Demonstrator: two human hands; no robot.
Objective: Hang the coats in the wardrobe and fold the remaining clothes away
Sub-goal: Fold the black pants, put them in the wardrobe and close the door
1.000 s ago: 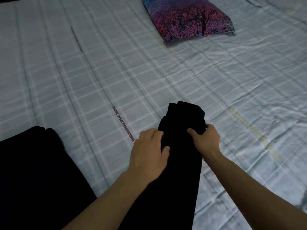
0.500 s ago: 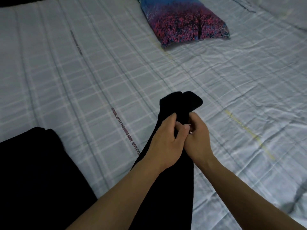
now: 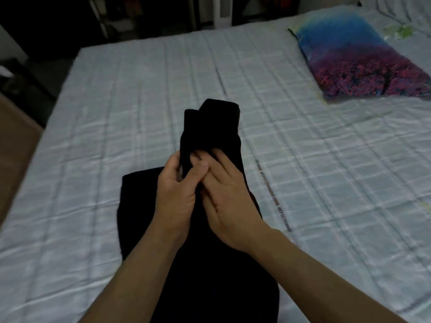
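1. Two hands are at work over the bed (image 3: 144, 94), side by side and touching at the thumbs.
2. The left hand (image 3: 177, 192) has its grip closed on one black garment (image 3: 210, 127): fingers curled round the left edge of the cloth, thumb pressed across the front.
3. The right hand (image 3: 229, 201) lies against the same garment, fingers reaching up into the fold just beside the left thumb. The fingertips are lost in the dark cloth, so whether this grip is closed or merely resting I cannot tell.
4. The garment is a single long dark piece. Its top end stands raised above the hands, bunched into two rounded lumps, and the rest trails down between the forearms to the bottom edge of the view.
5. A second dark shape (image 3: 137, 206) spreads flat on the bed just left of the left wrist; whether it is a separate piece or part of the same garment is too dark to make out.
6. One pillow (image 3: 359, 64), blue above and pink-red below with a tree printed on it, lies at the far right of the bed, well apart from the hands.
7. The bed carries one pale checked sheet (image 3: 326, 171), creased, with a line of small printed lettering just right of the garment.
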